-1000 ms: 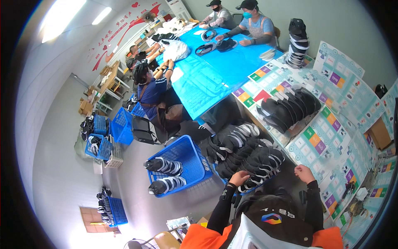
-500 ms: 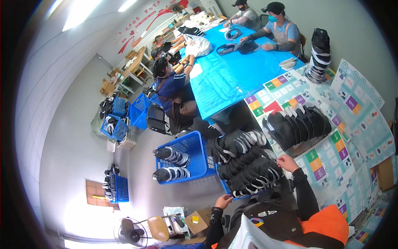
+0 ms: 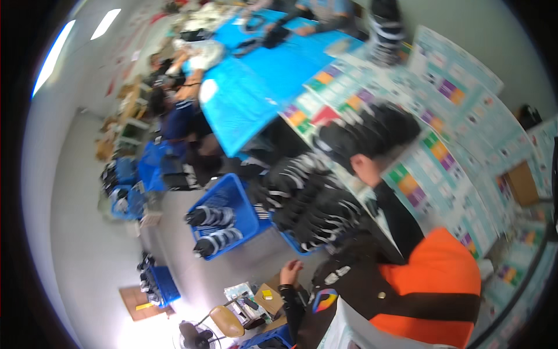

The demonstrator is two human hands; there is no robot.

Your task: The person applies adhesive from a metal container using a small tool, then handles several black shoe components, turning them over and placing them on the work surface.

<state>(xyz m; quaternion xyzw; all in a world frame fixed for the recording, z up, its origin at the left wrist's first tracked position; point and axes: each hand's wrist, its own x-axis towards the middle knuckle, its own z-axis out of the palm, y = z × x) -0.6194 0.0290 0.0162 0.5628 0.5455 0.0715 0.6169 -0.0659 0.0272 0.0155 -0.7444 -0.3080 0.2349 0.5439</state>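
My right hand (image 3: 366,170) is at the near end of a row of nested black curved fabric pieces (image 3: 372,131) on the paper-covered table; its fingers are smeared by motion, and whether they grip a piece cannot be made out. Low in the view, my left hand (image 3: 290,272) hangs free in front of my apron, fingers loosely bent and holding nothing visible. Between my hands, a blue crate (image 3: 297,247) is packed with rows of similar black pieces with white edges (image 3: 325,218).
Left of the packed crate stands another blue crate (image 3: 249,203) with two stacks of black pieces. A blue-covered table (image 3: 256,99) lies beyond, with people seated around it. A tall black-and-white stack (image 3: 386,35) stands on the table's far part. A fan (image 3: 195,336) is at lower left.
The view has turned, shifting the scene left. My right hand has gone from the crate's pieces to the row on the table. My left hand has come away from the crate's near corner.
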